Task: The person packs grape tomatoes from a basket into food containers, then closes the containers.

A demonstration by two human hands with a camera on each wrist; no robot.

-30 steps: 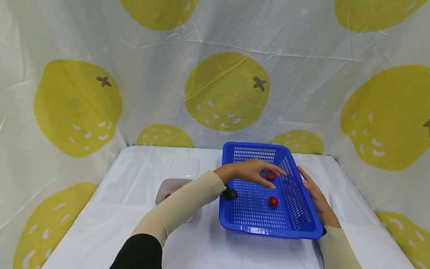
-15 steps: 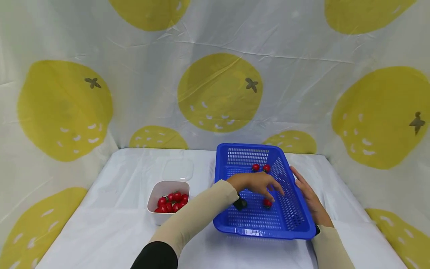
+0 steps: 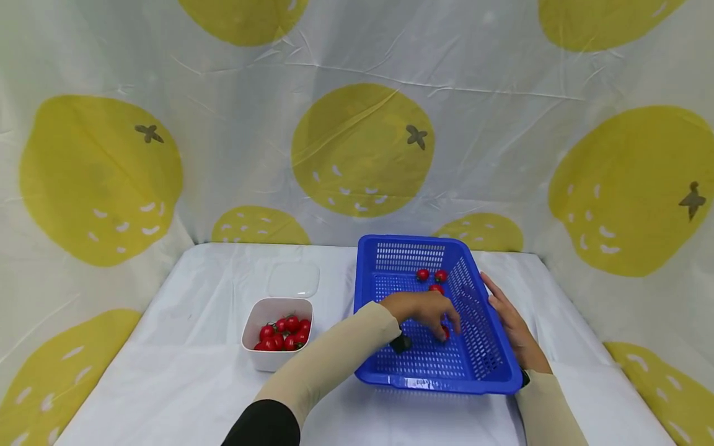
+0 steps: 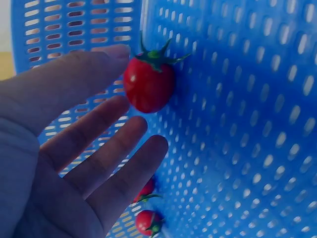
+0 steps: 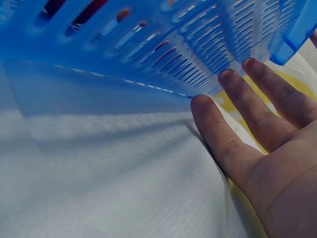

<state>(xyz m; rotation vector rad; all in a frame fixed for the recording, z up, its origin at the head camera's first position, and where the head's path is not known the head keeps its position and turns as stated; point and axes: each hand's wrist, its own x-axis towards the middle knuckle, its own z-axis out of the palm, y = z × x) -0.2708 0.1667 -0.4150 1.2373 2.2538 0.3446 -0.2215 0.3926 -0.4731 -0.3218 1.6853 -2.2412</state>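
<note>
My left hand (image 3: 428,310) reaches down inside a blue plastic basket (image 3: 440,385). In the left wrist view its thumb and fingertips are right at the side of a cherry tomato (image 4: 149,87) with a green calyx, fingers spread and not curled round it. Farther up the basket lie several more cherry tomatoes (image 3: 423,274), partly hidden by the hand. My right hand (image 3: 515,325) rests against the basket's right outer side. Its straight fingertips (image 5: 230,79) are up against the slotted wall in the right wrist view.
Left of the basket stands a white square container (image 3: 258,356) holding several cherry tomatoes (image 3: 290,323). A clear lid (image 3: 294,280) lies behind it on the white tablecloth (image 3: 184,347). A curtain with yellow fruit prints hangs behind the table.
My left hand has moved down and nearer within the basket, to the closest tomato. The head view has shifted slightly, uncovering the white container. My right hand stays at the basket's side.
</note>
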